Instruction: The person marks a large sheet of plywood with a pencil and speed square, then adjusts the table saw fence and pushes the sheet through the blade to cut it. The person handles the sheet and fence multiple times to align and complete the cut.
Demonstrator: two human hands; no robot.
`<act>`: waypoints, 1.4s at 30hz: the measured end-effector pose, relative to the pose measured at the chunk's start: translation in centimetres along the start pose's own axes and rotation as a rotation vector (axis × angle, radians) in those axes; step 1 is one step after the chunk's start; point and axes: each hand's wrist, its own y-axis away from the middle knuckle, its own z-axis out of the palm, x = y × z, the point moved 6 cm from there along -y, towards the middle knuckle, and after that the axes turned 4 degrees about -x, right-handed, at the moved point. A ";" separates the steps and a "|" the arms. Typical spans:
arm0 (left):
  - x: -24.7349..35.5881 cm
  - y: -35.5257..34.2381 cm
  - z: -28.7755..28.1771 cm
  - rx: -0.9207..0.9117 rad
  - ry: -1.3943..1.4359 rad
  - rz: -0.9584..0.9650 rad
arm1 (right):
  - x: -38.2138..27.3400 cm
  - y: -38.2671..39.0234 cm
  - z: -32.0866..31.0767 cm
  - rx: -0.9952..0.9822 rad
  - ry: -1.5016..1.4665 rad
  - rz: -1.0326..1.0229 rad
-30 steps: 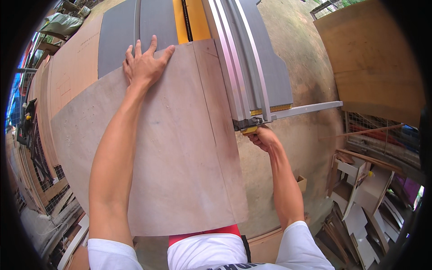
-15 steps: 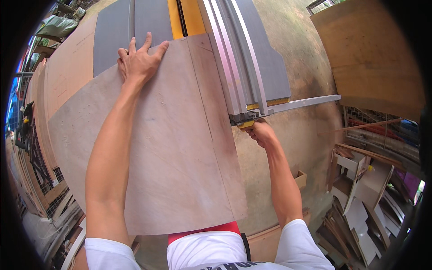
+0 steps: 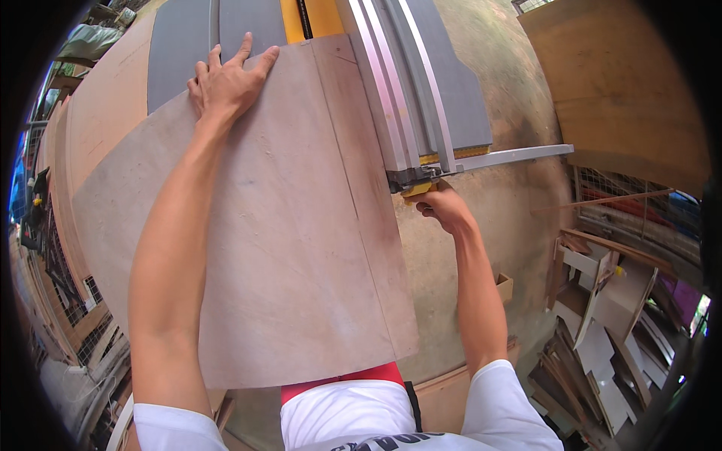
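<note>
Your left hand lies flat on the far edge of the plywood sheet, fingers spread and pressing down. The sheet rests on the grey saw surface, its right edge running along the aluminium fence. Your right hand has its fingers curled around the yellow lock handle at the near end of the fence. The sheet looks thin, stiff and fairly light, yet broad enough to flex or pivot; flat palms near its edges likely control it best. Offcuts lie on the floor at your right.
</note>
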 end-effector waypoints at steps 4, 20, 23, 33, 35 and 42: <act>-1.0 0.0 0.1 0.016 -0.029 -0.011 | 2.1 1.3 -3.3 0.232 -0.645 -0.457; 0.1 0.2 -0.3 -0.022 -0.045 -0.035 | -1.4 -13.7 -10.9 0.366 -0.475 -0.485; 0.9 -0.2 -0.4 -0.026 -0.031 -0.015 | -0.5 -13.3 -11.8 0.402 -0.459 -0.468; 0.9 0.2 -0.8 -0.052 -0.036 -0.017 | -0.6 -14.7 -11.8 0.423 -0.402 -0.413; 0.7 0.0 -0.6 -0.023 -0.021 -0.009 | -0.7 -15.3 -11.8 0.425 -0.383 -0.404; 0.5 0.3 -1.1 -0.036 -0.054 -0.022 | -0.6 -17.1 -11.7 0.437 -0.323 -0.373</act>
